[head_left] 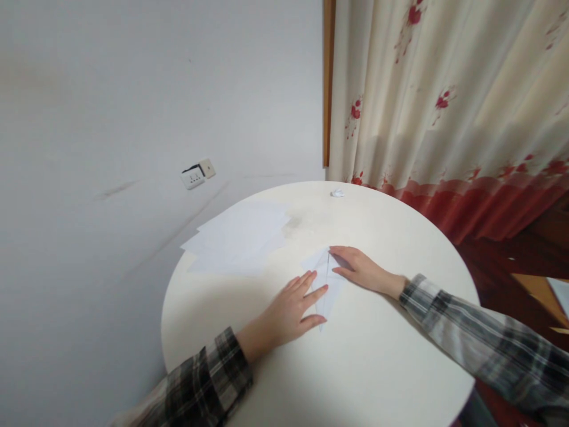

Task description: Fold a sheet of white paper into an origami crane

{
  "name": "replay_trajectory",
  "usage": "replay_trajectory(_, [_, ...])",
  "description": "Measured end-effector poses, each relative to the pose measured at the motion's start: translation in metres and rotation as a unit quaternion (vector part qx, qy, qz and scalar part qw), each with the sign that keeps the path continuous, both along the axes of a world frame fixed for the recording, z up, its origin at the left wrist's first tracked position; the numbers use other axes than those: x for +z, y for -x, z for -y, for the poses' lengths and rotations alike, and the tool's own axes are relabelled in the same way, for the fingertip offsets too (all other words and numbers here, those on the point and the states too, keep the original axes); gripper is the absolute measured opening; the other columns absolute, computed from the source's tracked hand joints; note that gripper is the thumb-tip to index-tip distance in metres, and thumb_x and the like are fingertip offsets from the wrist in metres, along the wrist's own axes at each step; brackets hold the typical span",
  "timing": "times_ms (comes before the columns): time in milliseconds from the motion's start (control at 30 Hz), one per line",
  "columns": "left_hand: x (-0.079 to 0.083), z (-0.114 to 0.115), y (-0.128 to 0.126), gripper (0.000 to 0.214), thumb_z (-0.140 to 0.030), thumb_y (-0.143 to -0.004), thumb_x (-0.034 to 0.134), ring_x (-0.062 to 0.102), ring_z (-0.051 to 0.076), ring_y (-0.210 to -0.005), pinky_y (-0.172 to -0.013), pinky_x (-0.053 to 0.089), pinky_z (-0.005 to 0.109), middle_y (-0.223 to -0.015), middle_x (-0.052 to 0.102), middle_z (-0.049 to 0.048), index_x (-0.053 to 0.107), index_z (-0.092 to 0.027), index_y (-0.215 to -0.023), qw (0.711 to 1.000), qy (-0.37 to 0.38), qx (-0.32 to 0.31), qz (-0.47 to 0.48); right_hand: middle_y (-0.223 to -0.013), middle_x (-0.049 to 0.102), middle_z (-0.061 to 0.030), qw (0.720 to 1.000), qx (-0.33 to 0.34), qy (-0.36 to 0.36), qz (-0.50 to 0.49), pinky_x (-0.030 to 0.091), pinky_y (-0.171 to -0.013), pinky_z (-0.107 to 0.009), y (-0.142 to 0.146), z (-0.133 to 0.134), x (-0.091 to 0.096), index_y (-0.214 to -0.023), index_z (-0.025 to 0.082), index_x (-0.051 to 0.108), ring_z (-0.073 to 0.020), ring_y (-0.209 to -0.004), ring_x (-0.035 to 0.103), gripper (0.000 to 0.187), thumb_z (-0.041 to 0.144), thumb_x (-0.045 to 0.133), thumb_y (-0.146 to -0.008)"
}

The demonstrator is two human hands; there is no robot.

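Observation:
A folded sheet of white paper (328, 296) lies flat on the round white table (391, 356). It is kite-shaped, with a narrow point toward me and a dark line along its middle in the upper half. My left hand (296, 308) rests on its left side, fingers spread and thumb near the lower point. My right hand (362, 270) touches the upper right part, its fingertips at the top end of the middle line and its thumb lower down. Neither hand grasps the paper; both are open. The parts of the paper under my fingers are hidden.
Several loose white sheets (240, 237) overlap at the table's left back, partly past its edge. A crumpled bit of paper (337, 193) sits near the back edge. Behind are a wall with a socket (192, 178) and a flowered curtain (444, 118).

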State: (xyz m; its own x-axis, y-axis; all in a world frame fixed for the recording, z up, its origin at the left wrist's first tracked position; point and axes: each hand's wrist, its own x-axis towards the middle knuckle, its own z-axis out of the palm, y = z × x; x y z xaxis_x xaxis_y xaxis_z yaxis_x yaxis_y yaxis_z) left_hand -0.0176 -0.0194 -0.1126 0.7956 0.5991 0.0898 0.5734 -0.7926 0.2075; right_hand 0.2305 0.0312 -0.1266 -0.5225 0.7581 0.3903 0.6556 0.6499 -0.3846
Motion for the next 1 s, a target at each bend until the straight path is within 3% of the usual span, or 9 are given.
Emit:
replay_trajectory(133, [0.000,-0.001,0.001,0.046,-0.045,-0.088,0.043,0.028,0.027,-0.130,-0.104,0.024,0.046,-0.141,0.031,0.0102,0.041,-0.026,-0.130,0.999,-0.005,0.008,0.048,-0.118,0.057,-0.0133,0.997,-0.072,-0.010,-0.024,0.031,-0.100,-0.049,0.002,0.000,0.002,-0.119,0.016,0.050,-0.0271,-0.111,0.050,0.044,0.042,0.050,-0.083])
replay_trajectory(267, [0.001,-0.015,-0.006,0.027,-0.027,-0.091,0.040,0.046,0.019,-0.114,-0.100,0.034,0.036,-0.122,0.052,0.0056,0.060,-0.023,-0.108,0.987,0.014,0.069,0.146,-0.114,0.060,-0.0113,0.995,-0.079,0.018,-0.061,0.033,-0.098,-0.047,0.007,0.002,0.003,-0.115,0.017,0.051,-0.0253,-0.107,0.053,0.044,0.044,0.055,-0.080])
replay_trajectory(333, [0.000,-0.026,-0.012,0.021,-0.021,-0.089,0.044,0.050,0.018,-0.106,-0.096,0.038,0.034,-0.111,0.056,0.0061,0.062,-0.019,-0.101,0.975,0.024,0.106,0.193,-0.115,0.058,-0.0110,0.994,-0.083,0.024,-0.073,0.033,-0.098,-0.047,0.010,0.004,0.001,-0.117,0.018,0.050,-0.0256,-0.108,0.052,0.048,0.044,0.059,-0.077])
replay_trajectory(467, [-0.001,-0.042,-0.020,0.042,-0.023,-0.077,0.064,0.053,0.019,-0.096,-0.090,0.043,0.035,-0.111,0.056,0.0070,0.051,-0.018,-0.117,0.967,0.061,0.133,0.208,-0.120,0.055,-0.0122,0.991,-0.089,0.034,-0.089,0.036,-0.097,-0.046,0.011,0.004,0.000,-0.121,0.017,0.046,-0.0261,-0.111,0.049,0.056,0.044,0.062,-0.075])
replay_trajectory(633, [0.004,-0.046,-0.014,0.031,-0.025,-0.083,0.056,0.048,0.019,-0.108,-0.096,0.037,0.035,-0.120,0.054,0.0052,0.055,-0.022,-0.113,0.982,0.059,0.062,0.170,-0.124,0.052,-0.0118,0.995,-0.045,0.033,-0.080,0.035,-0.098,-0.044,0.006,0.005,0.004,-0.124,0.020,0.044,-0.0250,-0.116,0.046,0.050,0.041,0.056,-0.080])
replay_trajectory(700, [0.009,-0.042,-0.011,0.024,-0.031,-0.087,0.050,0.045,0.019,-0.114,-0.098,0.033,0.035,-0.124,0.052,0.0038,0.059,-0.024,-0.107,0.990,0.042,0.016,0.133,-0.131,0.047,-0.0110,0.998,-0.010,0.022,-0.064,0.030,-0.102,-0.046,0.004,0.005,0.008,-0.126,0.021,0.043,-0.0247,-0.124,0.038,0.047,0.040,0.051,-0.083])
replay_trajectory(800, [0.020,-0.035,-0.010,0.034,-0.046,-0.083,0.052,0.043,0.021,-0.118,-0.099,0.032,0.037,-0.127,0.051,0.0062,0.059,-0.022,-0.105,0.996,0.023,-0.006,0.089,-0.136,0.041,-0.0095,0.999,0.021,0.021,-0.018,0.020,-0.105,-0.051,0.002,0.005,0.013,-0.127,0.023,0.042,-0.0255,-0.130,0.028,0.045,0.042,0.046,-0.086])
replay_trajectory(900, [0.027,-0.032,-0.011,0.048,-0.054,-0.070,0.062,0.043,0.024,-0.118,-0.100,0.030,0.039,-0.126,0.051,0.0086,0.057,-0.020,-0.105,0.998,0.011,-0.019,0.063,-0.130,0.048,-0.0096,0.999,0.039,0.022,0.029,0.018,-0.103,-0.053,0.003,0.005,0.021,-0.126,0.024,0.044,-0.0259,-0.125,0.035,0.044,0.045,0.043,-0.087])
replay_trajectory(1000, [0.028,-0.037,-0.007,0.044,-0.041,-0.071,0.065,0.042,0.024,-0.120,-0.102,0.027,0.039,-0.127,0.050,0.0083,0.055,-0.020,-0.107,0.998,-0.010,-0.018,0.054,-0.107,0.061,-0.0116,0.997,0.040,-0.015,0.060,0.032,-0.096,-0.046,0.005,0.008,0.030,-0.111,0.020,0.057,-0.0240,-0.105,0.052,0.037,0.044,0.040,-0.088])
